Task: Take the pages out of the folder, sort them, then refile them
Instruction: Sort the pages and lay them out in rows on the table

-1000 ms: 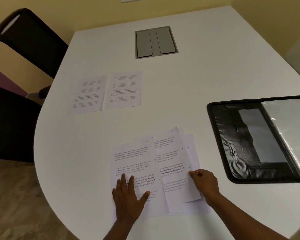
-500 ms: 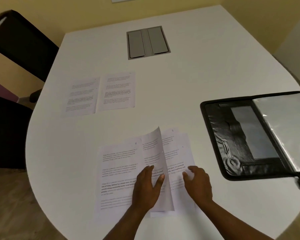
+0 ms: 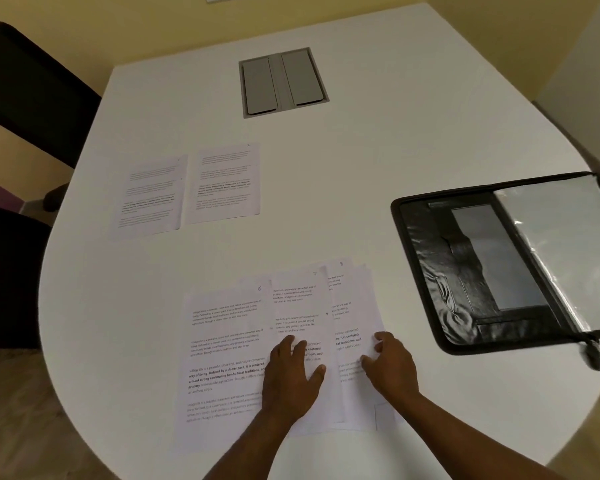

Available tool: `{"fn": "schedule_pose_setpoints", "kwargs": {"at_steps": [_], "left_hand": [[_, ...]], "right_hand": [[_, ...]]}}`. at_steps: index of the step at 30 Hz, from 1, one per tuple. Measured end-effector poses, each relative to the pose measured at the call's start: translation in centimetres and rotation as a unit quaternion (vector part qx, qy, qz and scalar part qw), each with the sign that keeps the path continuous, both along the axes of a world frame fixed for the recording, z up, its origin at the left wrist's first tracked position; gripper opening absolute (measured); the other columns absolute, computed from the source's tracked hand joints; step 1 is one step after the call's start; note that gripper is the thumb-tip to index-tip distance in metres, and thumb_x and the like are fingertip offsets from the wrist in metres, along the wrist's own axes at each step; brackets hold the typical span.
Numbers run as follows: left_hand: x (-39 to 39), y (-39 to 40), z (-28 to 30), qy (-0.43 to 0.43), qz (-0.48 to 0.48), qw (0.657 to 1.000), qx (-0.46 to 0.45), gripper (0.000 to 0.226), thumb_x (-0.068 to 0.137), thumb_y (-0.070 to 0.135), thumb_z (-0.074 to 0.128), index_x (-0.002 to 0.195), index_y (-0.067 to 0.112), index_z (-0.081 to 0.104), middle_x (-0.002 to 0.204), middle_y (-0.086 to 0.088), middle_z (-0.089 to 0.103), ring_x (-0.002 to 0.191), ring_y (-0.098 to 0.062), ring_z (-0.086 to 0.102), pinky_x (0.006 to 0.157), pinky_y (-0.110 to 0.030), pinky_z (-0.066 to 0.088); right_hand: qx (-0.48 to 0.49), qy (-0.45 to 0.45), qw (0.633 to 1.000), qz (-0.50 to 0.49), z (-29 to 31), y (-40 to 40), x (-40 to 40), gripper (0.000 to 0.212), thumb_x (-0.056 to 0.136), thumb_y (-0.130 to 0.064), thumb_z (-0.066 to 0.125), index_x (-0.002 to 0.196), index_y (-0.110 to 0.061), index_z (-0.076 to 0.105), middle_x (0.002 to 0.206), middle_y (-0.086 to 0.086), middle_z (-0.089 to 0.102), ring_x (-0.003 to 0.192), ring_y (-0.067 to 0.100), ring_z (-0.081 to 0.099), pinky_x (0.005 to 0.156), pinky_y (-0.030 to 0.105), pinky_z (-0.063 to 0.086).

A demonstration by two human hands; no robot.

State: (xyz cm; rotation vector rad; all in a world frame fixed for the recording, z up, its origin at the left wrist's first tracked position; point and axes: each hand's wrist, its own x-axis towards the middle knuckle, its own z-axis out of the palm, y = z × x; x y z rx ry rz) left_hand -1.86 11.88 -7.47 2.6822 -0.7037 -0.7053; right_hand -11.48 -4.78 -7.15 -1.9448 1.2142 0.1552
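Printed pages point(image 3: 229, 355) lie fanned near the table's edge, apparently numbered, with the black folder point(image 3: 440, 271) lying open just right.

Both forearms come in from the near edge, angled inward toward each other. The left hand point(image 3: 291, 375) lies palm down, fingers straight and close together, thumb splayed out to the right, pressing flat. The right hand point(image 3: 392, 368) sits just beside it, a small gap between them, knuckles up, its fingers bent at the tips, thumb side turned toward the left hand. From here I cannot tell whether the right grip pinches anything.
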Motion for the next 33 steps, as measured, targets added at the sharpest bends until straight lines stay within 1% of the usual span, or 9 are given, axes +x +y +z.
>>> {"fn": "schedule_pose_setpoints", "kwargs": {"at_steps": [10, 14, 18, 20, 22, 24, 28, 31, 33], "left_hand": [[-0.1, -0.4, 0.0, -0.007, 0.002, 1.000, -0.002, 0.066, 0.092, 0.057, 0.047, 0.148, 0.024, 0.031, 0.157, 0.000, 0.020, 0.143, -0.016, 0.019, 0.115, -0.032, 0.022], [0.0, -0.4, 0.0, 0.002, 0.004, 1.000, 0.000, 0.066, 0.092, 0.057, 0.046, 0.148, 0.026, 0.031, 0.157, 0.001, 0.019, 0.143, -0.016, 0.018, 0.115, -0.033, 0.022], [-0.3, -1.2, 1.0, -0.002, 0.030, 0.999, -0.025, 0.077, 0.084, 0.076, 0.024, 0.143, 0.030, 0.040, 0.155, 0.001, 0.027, 0.142, -0.017, 0.023, 0.113, -0.035, 0.027], [-0.3, -1.9, 1.3, 0.013, 0.057, 0.997, -0.053, 0.089, 0.077, 0.084, 0.011, 0.139, 0.031, 0.045, 0.153, 0.002, 0.032, 0.140, -0.018, 0.029, 0.112, -0.038, 0.032], [-0.2, -2.7, 1.9, 0.064, 0.094, 0.988, -0.102, 0.084, 0.079, 0.086, 0.016, 0.134, 0.032, 0.050, 0.146, 0.006, 0.043, 0.134, -0.017, 0.040, 0.108, -0.040, 0.038], [-0.2, -3.4, 2.8, 0.124, 0.129, 0.970, -0.162, 0.073, 0.080, 0.084, 0.027, 0.126, 0.035, 0.053, 0.128, 0.018, 0.055, 0.117, -0.006, 0.053, 0.098, -0.030, 0.044], [0.3, -4.1, 3.6, 0.140, 0.137, 0.970, -0.144, 0.033, 0.097, 0.047, 0.046, 0.123, 0.028, 0.055, 0.118, 0.014, 0.061, 0.108, -0.008, 0.058, 0.088, -0.021, 0.042], [0.8, -4.1, 3.7, 0.111, 0.155, 0.975, -0.110, 0.028, 0.100, 0.028, 0.044, 0.121, 0.015, 0.059, 0.122, -0.001, 0.064, 0.111, -0.020, 0.060, 0.085, -0.020, 0.042], [0.9, -4.1, 3.8, 0.122, 0.169, 0.970, -0.122, 0.030, 0.100, 0.027, 0.047, 0.123, 0.011, 0.060, 0.123, -0.001, 0.064, 0.112, -0.018, 0.059, 0.082, -0.016, 0.038]], "right_hand": [[-0.011, 0.072, 0.997, -0.022, -0.4, 0.0, 0.3, 0.063, 0.080, -0.035, 0.073, 0.134, -0.015, 0.047, 0.130, 0.007, 0.049, 0.124, 0.026, 0.044, 0.097, 0.040, 0.045], [-0.002, 0.074, 0.997, -0.015, -0.6, 0.0, 0.6, 0.050, 0.079, -0.039, 0.071, 0.119, -0.013, 0.058, 0.117, 0.006, 0.056, 0.112, 0.026, 0.049, 0.089, 0.042, 0.052], [-0.032, -0.081, 0.996, 0.012, 0.1, 1.1, 0.5, 0.044, 0.083, -0.052, 0.068, 0.111, -0.019, 0.062, 0.103, -0.007, 0.057, 0.099, 0.015, 0.057, 0.078, 0.025, 0.051], [0.016, -0.179, 0.983, 0.037, 0.6, 2.1, 0.3, 0.057, 0.081, -0.071, 0.053, 0.119, -0.028, 0.060, 0.114, -0.013, 0.059, 0.106, 0.008, 0.057, 0.091, 0.026, 0.051], [0.068, -0.220, 0.968, 0.096, 0.3, 3.0, 0.0, 0.065, 0.082, -0.083, 0.031, 0.131, -0.045, 0.048, 0.139, -0.015, 0.051, 0.129, 0.002, 0.045, 0.112, 0.029, 0.037], [0.120, -0.223, 0.957, 0.140, -0.2, 3.4, -0.3, 0.065, 0.084, -0.083, 0.023, 0.139, -0.051, 0.033, 0.152, -0.016, 0.037, 0.140, -0.001, 0.032, 0.119, 0.030, 0.025], [0.123, -0.178, 0.963, 0.158, -0.4, 3.2, -0.6, 0.075, 0.080, -0.087, 0.024, 0.139, -0.044, 0.039, 0.150, -0.015, 0.040, 0.138, 0.001, 0.035, 0.118, 0.034, 0.028], [-0.036, -0.117, 0.989, 0.084, -1.4, 2.1, -1.4, 0.065, 0.087, -0.061, 0.056, 0.138, -0.022, 0.050, 0.146, -0.001, 0.046, 0.136, 0.017, 0.040, 0.113, 0.038, 0.035], [-0.069, -0.081, 0.994, 0.032, -1.6, 1.4, -1.5, 0.062, 0.087, -0.038, 0.067, 0.140, -0.014, 0.046, 0.144, 0.005, 0.048, 0.134, 0.025, 0.043, 0.110, 0.043, 0.039]]}}
